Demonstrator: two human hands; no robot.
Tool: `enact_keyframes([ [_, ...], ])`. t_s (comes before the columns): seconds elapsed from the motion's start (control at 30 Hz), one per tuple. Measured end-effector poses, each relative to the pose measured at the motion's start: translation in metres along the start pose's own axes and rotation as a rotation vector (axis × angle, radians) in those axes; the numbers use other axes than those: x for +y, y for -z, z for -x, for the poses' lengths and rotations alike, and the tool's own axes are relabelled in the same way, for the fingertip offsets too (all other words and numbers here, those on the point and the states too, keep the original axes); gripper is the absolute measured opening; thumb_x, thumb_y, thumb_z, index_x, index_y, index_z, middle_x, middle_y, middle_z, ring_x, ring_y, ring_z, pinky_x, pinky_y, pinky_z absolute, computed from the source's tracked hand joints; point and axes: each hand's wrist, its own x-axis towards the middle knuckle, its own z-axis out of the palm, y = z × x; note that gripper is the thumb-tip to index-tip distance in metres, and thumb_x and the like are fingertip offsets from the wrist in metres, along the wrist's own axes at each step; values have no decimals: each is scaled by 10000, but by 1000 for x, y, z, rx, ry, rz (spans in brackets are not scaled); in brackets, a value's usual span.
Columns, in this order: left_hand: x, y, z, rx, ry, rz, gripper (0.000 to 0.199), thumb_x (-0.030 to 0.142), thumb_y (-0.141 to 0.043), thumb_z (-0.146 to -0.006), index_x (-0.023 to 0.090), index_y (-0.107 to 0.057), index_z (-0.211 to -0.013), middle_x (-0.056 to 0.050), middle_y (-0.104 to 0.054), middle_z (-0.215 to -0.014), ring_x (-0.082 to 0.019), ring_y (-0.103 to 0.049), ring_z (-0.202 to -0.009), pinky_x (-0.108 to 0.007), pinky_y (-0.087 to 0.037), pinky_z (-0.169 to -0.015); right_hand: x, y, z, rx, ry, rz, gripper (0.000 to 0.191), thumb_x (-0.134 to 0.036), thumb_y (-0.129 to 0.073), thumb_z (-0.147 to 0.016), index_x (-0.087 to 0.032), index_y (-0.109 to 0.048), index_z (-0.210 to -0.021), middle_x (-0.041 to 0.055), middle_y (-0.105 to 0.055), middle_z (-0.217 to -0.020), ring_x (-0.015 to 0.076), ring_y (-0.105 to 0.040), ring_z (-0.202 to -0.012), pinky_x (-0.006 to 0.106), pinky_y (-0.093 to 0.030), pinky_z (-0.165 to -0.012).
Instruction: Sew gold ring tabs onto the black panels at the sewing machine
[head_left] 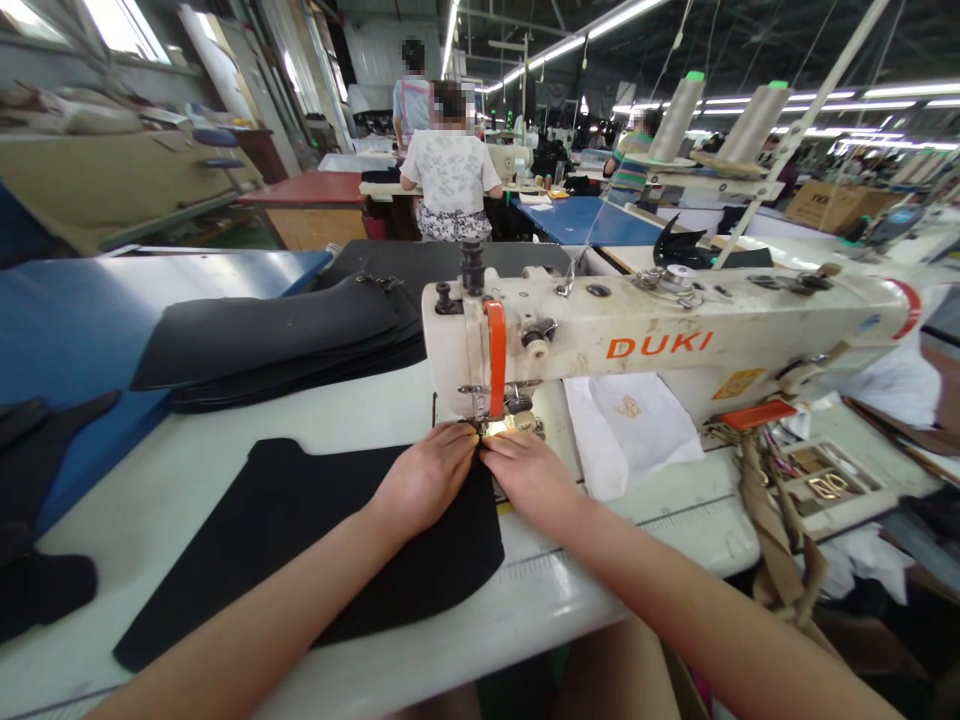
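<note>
A black cut panel (337, 520), perhaps fabric or leather, lies flat on the sewing machine's table, its right edge by the needle. My left hand (429, 472) rests on it, fingers pressed together and gripping its edge close to the presser foot (482, 425). On the other side, my right hand (529, 478) pinches the same edge, its fingertips almost touching the left ones. The white sewing machine (660, 340) has an orange lever guard (496, 358) above the needle area. A small lamp lights this spot; the needle tip and the exact pinch are hidden by my fingers.
Stacked black panels (292, 335) lie at the left rear, with more black pieces (52, 500) at far left. A white cloth bag (630, 430) sits under the machine arm. A parts tray (840, 485) and brown straps (772, 530) are at right. Co-workers (450, 170) are ahead.
</note>
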Motion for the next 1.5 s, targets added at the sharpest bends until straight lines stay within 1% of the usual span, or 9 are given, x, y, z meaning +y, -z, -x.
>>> enact_keyframes([
  [0.2, 1, -1, 0, 2, -6, -25, 228, 142, -396, -920, 123, -618, -969, -113, -679, -971, -222, -630, -950, -409, -543, -879, 0, -2, 5, 75, 0, 4, 124, -111, -556, -872, -121, -641, -963, 93, -663, -999, 216, -585, -955, 342, -440, -921],
  [0.37, 2, 0, 2, 5, -1, -30, 244, 148, -391, -920, 135, -627, -984, -113, -684, -989, -224, -633, -968, -424, -545, -877, -2, 2, 12, 131, 82, -39, 141, -122, -542, -877, -156, -650, -962, 86, -678, -1018, 204, -585, -1016, 353, -430, -944],
  [0.43, 2, -1, 4, 6, -13, -35, 244, 152, -399, -919, 134, -623, -1016, -115, -680, -1019, -225, -629, -994, -429, -536, -897, -4, 6, 14, 120, 100, -59, 142, -119, -550, -867, -155, -655, -954, 85, -681, -1026, 197, -592, -1014, 342, -433, -945],
  [0.63, 4, 1, 6, -10, 4, -26, 270, 161, -388, -922, 110, -614, -1059, -139, -669, -1080, -238, -617, -1037, -445, -522, -927, -6, 10, 13, 57, 80, -69, 136, -121, -544, -871, -155, -660, -932, 71, -688, -999, 188, -608, -996, 312, -443, -938],
  [0.8, 6, 2, 7, -4, 14, -59, 287, 191, -374, -936, 108, -610, -1076, -136, -674, -1090, -230, -624, -1044, -421, -533, -918, -4, 9, 13, 63, 100, -77, 123, -123, -548, -874, -151, -659, -919, 70, -683, -1003, 185, -606, -989, 309, -435, -949],
  [0.97, 6, 1, 7, -18, 10, -99, 301, 195, -362, -942, 86, -622, -1046, -147, -684, -1075, -233, -638, -1021, -409, -544, -906, -4, 9, 13, 43, 97, -83, 119, -134, -550, -880, -149, -659, -925, 63, -682, -998, 186, -597, -1000, 308, -426, -960],
  [1.3, 4, -1, 6, -41, 9, -92, 339, 211, -340, -941, 82, -633, -1053, -155, -681, -1093, -235, -633, -1044, -405, -530, -926, -3, 6, 12, 33, 92, -66, 109, -150, -542, -893, -156, -648, -919, 58, -680, -1010, 187, -595, -998, 310, -422, -955],
  [1.5, 0, -3, 4, -44, 43, -84, 354, 246, -339, -940, 108, -642, -1058, -137, -689, -1097, -232, -630, -1055, -403, -513, -947, -1, 5, 9, 39, 86, -87, 117, -133, -527, -895, -143, -637, -934, 67, -665, -1023, 185, -582, -1012, 296, -411, -970],
])
